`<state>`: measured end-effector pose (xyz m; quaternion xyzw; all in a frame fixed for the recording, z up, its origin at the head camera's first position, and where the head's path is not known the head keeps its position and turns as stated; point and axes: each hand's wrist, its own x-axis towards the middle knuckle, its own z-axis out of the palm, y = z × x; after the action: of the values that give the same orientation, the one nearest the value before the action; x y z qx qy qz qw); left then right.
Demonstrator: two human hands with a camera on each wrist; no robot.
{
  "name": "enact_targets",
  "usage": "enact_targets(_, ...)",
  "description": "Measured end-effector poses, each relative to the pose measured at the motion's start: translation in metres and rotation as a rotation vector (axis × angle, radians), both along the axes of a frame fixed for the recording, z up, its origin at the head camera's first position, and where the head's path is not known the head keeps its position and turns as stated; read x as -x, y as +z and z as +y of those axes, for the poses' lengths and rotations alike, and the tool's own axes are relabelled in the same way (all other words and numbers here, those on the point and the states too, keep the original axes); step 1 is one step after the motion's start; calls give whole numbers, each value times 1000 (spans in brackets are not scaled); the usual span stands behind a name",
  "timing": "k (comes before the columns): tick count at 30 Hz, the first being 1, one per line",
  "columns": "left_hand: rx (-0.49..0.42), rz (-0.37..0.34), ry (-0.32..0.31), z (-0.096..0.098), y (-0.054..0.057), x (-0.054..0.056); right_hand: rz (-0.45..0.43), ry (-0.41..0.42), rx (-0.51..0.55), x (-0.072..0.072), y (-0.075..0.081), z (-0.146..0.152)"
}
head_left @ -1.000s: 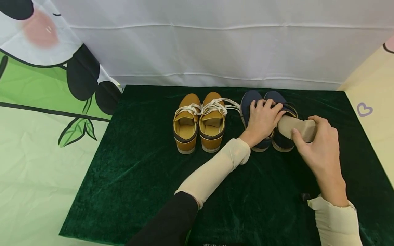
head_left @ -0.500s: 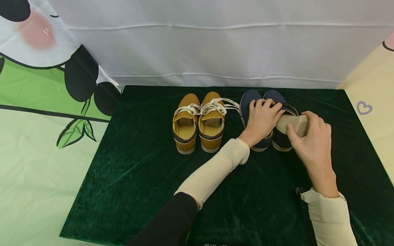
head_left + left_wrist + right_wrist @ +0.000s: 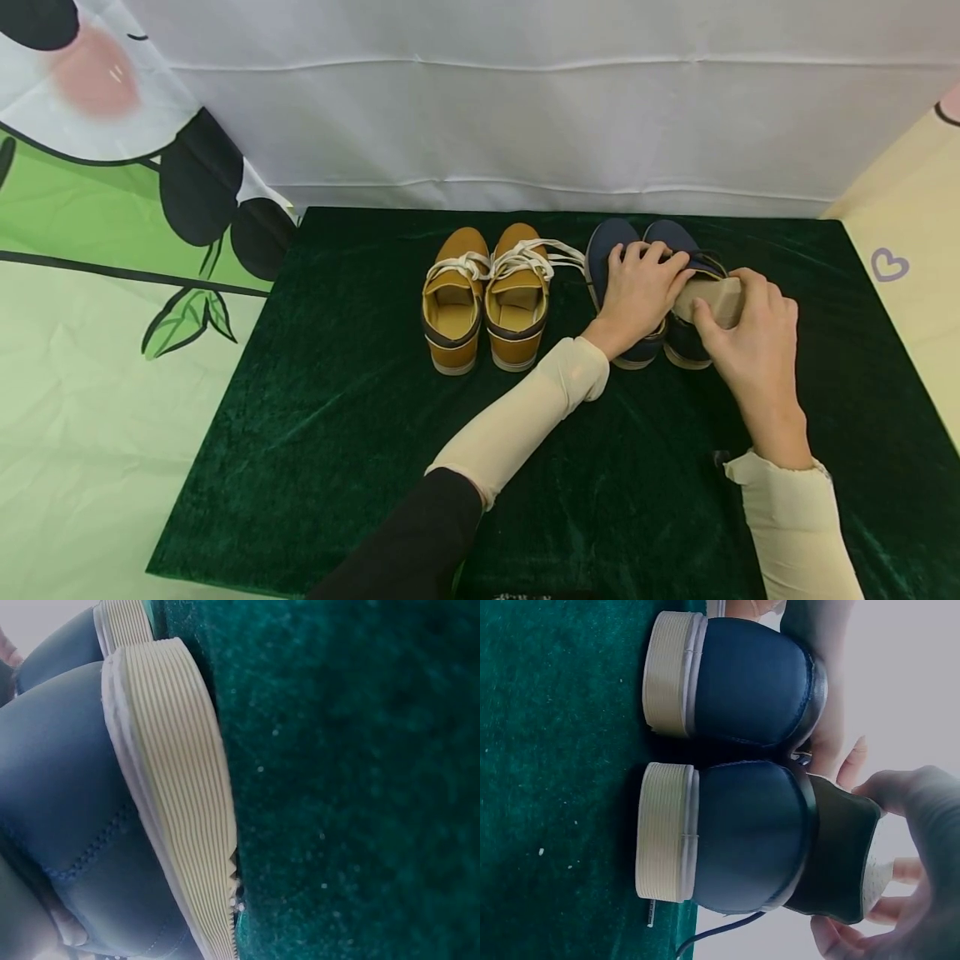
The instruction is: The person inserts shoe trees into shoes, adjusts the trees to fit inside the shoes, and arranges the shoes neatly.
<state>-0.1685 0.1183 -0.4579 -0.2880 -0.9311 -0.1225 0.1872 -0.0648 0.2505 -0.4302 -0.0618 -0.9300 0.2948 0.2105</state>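
Note:
Two navy lace-up shoes stand side by side toward the right. My left hand (image 3: 641, 287) reaches over the left navy shoe (image 3: 602, 258) and grips the right navy shoe (image 3: 670, 236) near its laces. A beige, rounded shoe insert (image 3: 708, 302) sits with its front end inside the right shoe's opening; its blocky rear end sticks out past the heel. My right hand (image 3: 753, 358) pinches that rear end between thumb and fingers. The insert (image 3: 836, 851) looks dark in the right wrist view, where its front is hidden in the shoe.
Tan shoes (image 3: 452, 333) with white laces (image 3: 562, 250) stand left of the navy pair, the laces trailing toward it. All stand on a dark green velvet cloth (image 3: 337, 467). A white fabric wall (image 3: 480, 125) closes off the back; printed panels flank the sides.
My right hand has moved left and slightly forward, pushing the insert deeper into the right navy shoe. The left hand and the shoes have stayed almost in place.

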Motion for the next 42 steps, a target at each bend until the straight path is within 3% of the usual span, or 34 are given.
enact_targets(8,8,12,4,-2,-2,1,-28,23,-1,8,-5,0)
enact_targets(14,21,-19,-21,-5,0,2,-50,19,0,12,-9,1)
enact_targets(20,17,-159,-68,-10,4,1,-59,39,29,13,-10,8)
enact_targets(25,0,-299,-95,-15,9,-3,-132,81,126,10,-10,24)
enact_targets(30,7,-387,-102,-17,12,-8,-206,112,231,3,-13,38)
enact_targets(36,74,-363,-88,-17,13,-9,-245,138,304,4,-17,41)
enact_targets(42,81,-315,-91,-16,8,-10,-246,150,282,6,-16,40)
